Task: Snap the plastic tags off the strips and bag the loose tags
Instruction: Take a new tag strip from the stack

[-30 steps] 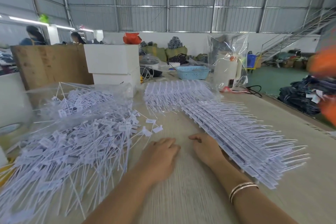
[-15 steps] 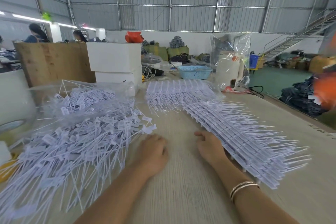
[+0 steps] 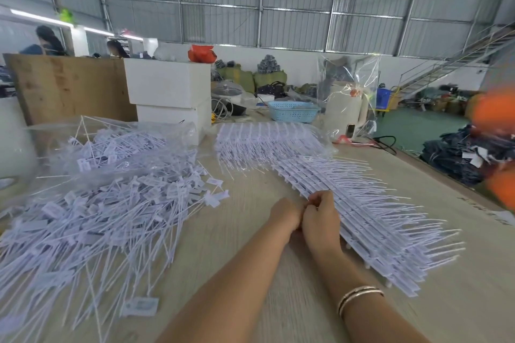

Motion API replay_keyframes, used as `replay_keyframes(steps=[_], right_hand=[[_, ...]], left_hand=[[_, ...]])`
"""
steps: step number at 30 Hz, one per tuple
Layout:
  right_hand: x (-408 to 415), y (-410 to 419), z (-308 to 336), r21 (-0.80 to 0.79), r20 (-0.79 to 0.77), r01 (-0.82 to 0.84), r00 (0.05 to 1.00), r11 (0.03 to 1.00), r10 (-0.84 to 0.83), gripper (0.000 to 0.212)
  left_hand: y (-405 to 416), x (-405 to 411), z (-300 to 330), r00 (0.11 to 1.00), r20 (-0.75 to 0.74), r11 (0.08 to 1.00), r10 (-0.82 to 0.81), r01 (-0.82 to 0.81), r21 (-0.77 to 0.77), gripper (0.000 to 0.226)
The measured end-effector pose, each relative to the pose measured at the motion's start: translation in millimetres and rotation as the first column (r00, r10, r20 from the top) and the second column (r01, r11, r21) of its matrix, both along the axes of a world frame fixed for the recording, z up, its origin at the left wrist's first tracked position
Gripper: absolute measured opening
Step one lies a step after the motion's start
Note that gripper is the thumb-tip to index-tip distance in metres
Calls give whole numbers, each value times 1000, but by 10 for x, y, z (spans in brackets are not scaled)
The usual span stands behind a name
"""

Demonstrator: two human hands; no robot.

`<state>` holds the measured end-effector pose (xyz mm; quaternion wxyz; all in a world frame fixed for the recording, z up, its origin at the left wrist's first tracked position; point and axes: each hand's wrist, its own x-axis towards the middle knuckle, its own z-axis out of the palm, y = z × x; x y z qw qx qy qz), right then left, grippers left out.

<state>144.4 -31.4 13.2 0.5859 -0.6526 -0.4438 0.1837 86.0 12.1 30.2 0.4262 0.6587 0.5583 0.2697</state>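
Table (image 3: 278, 301): pale, woven-looking top; everything below is placed relative to the strips.

Strips (image 3: 362, 209): a long overlapped stack of white tag strips, running from far centre toward the near right, thin tails fanned rightward. A second batch (image 3: 267, 142) lies just beyond it, under clear film.

Loose tags (image 3: 106, 217): a broad heap well to the left of the strips, tails tangled. A clear bag (image 3: 117, 142) partly filled with tags sits at the heap's far side.

Right hand (image 3: 320, 220): at the strips' left edge, fingers curled, apparently pinching the edge of the stack. Left hand (image 3: 287, 216): pressed against the right one, fingers curled in; what it holds cannot be told.

Step judged: one strip being taken up for snapping. It would be done best if a single strip is separated from the stack, gripped close to the tag joints and bent sharply, so the tails are not kinked.

Writing: small dark print is seen on the tag heads, too small and blurred to be read. No brand is made out.
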Motion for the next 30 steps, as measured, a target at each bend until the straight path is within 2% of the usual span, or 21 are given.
replay_keyframes(steps=[4,6,8,11,13,16,18,20,22,25,28,30], right_hand=[[14,2,3,-8,-18,-23,1000,1000,23,23],[19,-11,17,-4,38,-43,998,999,43,26],[29,-18,16,8,179,-45,983,999,43,28],[64,-16,29,-44,452,56,892,997,-30,31],[71,-9,48,-158,527,93,850,983,4,33],[37,1,82,-288,592,60,796,956,128,34],[47,8,101,-335,604,59,779,940,166,36],[103,10,113,-396,665,112,719,911,201,41],[163,-5,139,-446,724,149,640,882,258,41],[194,-19,183,-488,817,155,426,859,387,49],[176,-43,210,-469,838,134,379,873,393,55],[142,-53,189,-402,881,81,304,912,362,55]], left_hand=[[257,105,11,988,-132,996,84,-80,34,37],[329,160,27,985,-154,997,73,-66,49,35],[360,198,51,986,-162,999,32,-25,44,30],[404,223,75,991,-137,1000,2,-1,9,32],[419,198,66,995,-100,999,-4,-1,-54,34],[372,101,50,990,134,983,48,-24,-181,31],[297,4,35,966,246,978,78,-25,-208,25],[213,-97,59,950,303,971,70,4,-238,17],[134,-203,92,951,301,969,70,7,-247,24],[81,-355,85,970,233,981,68,-23,-191,23],[54,-513,17,969,207,988,134,-115,-103,25],[58,-611,-13,964,201,985,175,-173,-28,25]])
